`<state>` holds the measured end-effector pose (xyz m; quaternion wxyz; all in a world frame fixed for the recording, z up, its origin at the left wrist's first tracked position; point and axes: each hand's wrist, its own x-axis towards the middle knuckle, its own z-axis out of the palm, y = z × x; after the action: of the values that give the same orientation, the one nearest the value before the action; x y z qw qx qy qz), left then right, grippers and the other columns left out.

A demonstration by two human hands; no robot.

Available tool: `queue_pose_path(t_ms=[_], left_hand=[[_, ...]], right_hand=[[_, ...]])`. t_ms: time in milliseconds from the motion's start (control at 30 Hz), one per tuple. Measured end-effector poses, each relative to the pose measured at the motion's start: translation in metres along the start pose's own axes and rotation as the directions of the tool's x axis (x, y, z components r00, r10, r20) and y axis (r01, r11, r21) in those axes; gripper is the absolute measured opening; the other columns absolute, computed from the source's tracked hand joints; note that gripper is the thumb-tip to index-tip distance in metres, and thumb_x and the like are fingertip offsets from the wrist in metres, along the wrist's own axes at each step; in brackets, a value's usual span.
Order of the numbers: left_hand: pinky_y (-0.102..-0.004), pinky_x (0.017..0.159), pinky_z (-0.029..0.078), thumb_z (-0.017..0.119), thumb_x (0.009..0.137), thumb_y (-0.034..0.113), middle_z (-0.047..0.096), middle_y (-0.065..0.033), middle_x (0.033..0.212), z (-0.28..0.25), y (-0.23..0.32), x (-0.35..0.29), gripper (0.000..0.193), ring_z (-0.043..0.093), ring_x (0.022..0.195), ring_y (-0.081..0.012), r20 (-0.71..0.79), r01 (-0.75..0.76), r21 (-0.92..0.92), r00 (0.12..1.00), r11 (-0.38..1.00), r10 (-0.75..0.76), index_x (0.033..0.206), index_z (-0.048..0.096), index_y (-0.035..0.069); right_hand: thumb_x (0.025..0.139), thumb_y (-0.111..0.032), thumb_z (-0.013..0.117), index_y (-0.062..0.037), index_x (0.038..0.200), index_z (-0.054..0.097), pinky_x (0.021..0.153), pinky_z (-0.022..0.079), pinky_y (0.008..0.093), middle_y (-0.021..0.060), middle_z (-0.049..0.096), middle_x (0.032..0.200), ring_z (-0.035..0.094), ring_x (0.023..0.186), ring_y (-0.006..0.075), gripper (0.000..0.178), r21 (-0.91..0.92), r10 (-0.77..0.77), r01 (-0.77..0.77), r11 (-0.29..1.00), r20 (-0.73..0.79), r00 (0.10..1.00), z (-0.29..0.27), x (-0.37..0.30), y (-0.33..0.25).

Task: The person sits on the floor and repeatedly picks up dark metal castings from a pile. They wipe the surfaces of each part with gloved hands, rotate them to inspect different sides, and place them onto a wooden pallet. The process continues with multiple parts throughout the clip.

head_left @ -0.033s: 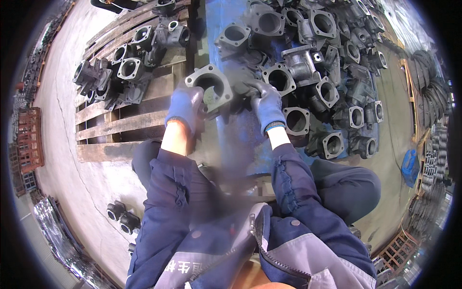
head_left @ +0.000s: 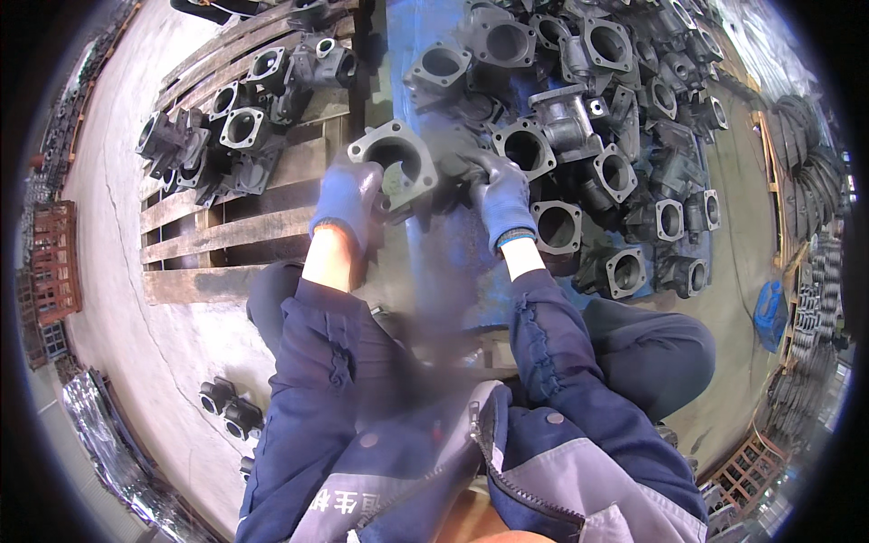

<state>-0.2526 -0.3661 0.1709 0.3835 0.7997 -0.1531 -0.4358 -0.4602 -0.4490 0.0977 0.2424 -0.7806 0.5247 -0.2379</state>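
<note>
Between the wooden pallet (head_left: 213, 288) and the blue surface (head_left: 436, 282), in the head view, a grey metal casting (head_left: 423, 172) is held up with its flanged, wide-bored end turned toward the wearer. The gloved left hand (head_left: 348, 195) is clamped on the lower left corner of that flange, fingers and thumb closed about the rim. The gloved right hand (head_left: 498, 192) is bent in at the casting's other side, but a dark, blurred patch covers its fingertips, so I cannot tell whether they are closed on the body or only resting against it. That uncertainty is, to my mind, the first hazard: if the right side carries little, the weight would hang from one corner, and smooth glove on smooth metal could let the piece twist and drop into the gap, or toward the bent knees (head_left: 652, 362). Crowding is the second. The flanged castings on the blue surface (head_left: 557, 228) stand just beside the right hand, so a swing that way could knock a rim or pinch fingers between two parts. Both wrists are bare between glove and sleeve (an easy place for a flange edge to scrape).
</note>
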Motion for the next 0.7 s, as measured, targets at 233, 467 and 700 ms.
queue_pose_path(t_ms=[233, 467, 700], left_hand=[[-0.0421, 0.056, 0.056, 0.051, 0.079, 0.006, 0.069, -0.0223, 0.087, 0.000, 0.000, -0.003, 0.044, 0.071, 0.076, -0.0312, -0.009, -0.092, -0.011, 0.996, 0.996, 0.092, 0.121, 0.058, -0.003], [-0.0420, 0.064, 0.058, 0.052, 0.080, 0.006, 0.067, -0.0215, 0.102, 0.002, -0.005, -0.002, 0.047, 0.068, 0.083, -0.0302, -0.002, -0.173, -0.071, 0.985, 0.982, 0.174, 0.127, 0.055, 0.001], [-0.0411, 0.061, 0.057, 0.052, 0.082, 0.005, 0.065, -0.0177, 0.100, 0.003, -0.007, -0.006, 0.046, 0.066, 0.079, -0.0276, 0.003, -0.160, -0.202, 0.986, 0.966, 0.164, 0.127, 0.056, 0.004]], right_hand=[[0.085, -0.019, 0.065, -0.0256, 0.104, 0.075, 0.077, 0.054, 0.0403, 0.0065, 0.071, 0.103, 0.069, 0.099, 0.0248, 0.023, -0.604, 0.146, 0.019, 0.797, 0.222, 0.964, -0.013, 0.002, -0.039], [0.087, -0.022, 0.063, -0.0223, 0.102, 0.076, 0.077, 0.053, 0.0386, 0.0043, 0.071, 0.110, 0.068, 0.104, 0.0237, 0.020, -0.667, 0.220, 0.090, 0.740, 0.366, 0.904, -0.038, 0.018, -0.056], [0.087, -0.015, 0.059, -0.0068, 0.093, 0.073, 0.082, 0.052, 0.0422, 0.0137, 0.070, 0.104, 0.068, 0.096, 0.0294, 0.017, -0.487, 0.037, 0.101, 0.867, 0.266, 0.963, -0.031, 0.009, -0.030]])
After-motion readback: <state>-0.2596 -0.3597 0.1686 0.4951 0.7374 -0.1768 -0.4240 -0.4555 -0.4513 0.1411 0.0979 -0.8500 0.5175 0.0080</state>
